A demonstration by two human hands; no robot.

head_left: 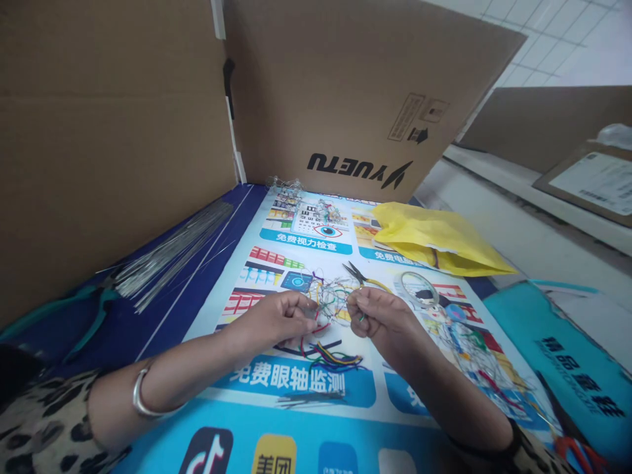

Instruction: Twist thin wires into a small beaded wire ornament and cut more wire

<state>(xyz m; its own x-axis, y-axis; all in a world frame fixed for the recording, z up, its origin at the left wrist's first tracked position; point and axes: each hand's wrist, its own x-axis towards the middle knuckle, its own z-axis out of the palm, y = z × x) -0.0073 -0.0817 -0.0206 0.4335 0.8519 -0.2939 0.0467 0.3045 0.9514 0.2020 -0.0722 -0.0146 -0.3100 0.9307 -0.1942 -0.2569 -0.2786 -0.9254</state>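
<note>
My left hand [289, 319] is closed in a pinch, with a red cord [316, 324] at its fingertips. Opposite it, my right hand [378, 317] pinches too; a bit of green shows between its fingers, but what it holds is too small to make out. Between and behind the hands lies a tangle of thin wire and coloured cords [332, 296]. Long-nose pliers [356, 272] with yellow handles lie just beyond my right hand, jaws apart. Below the hands is a bunch of coloured cords [330, 359], and nearer me some short dark wires [311, 398].
Cardboard walls [316, 85] enclose the back and left. Straight wires [172, 253] and teal-handled pliers [101, 309] lie left. Rightward are a tape roll [419, 289], more tangled wire [467, 349], a yellow bag [434, 237], a teal bag [567, 362] and red-handled scissors [575, 454].
</note>
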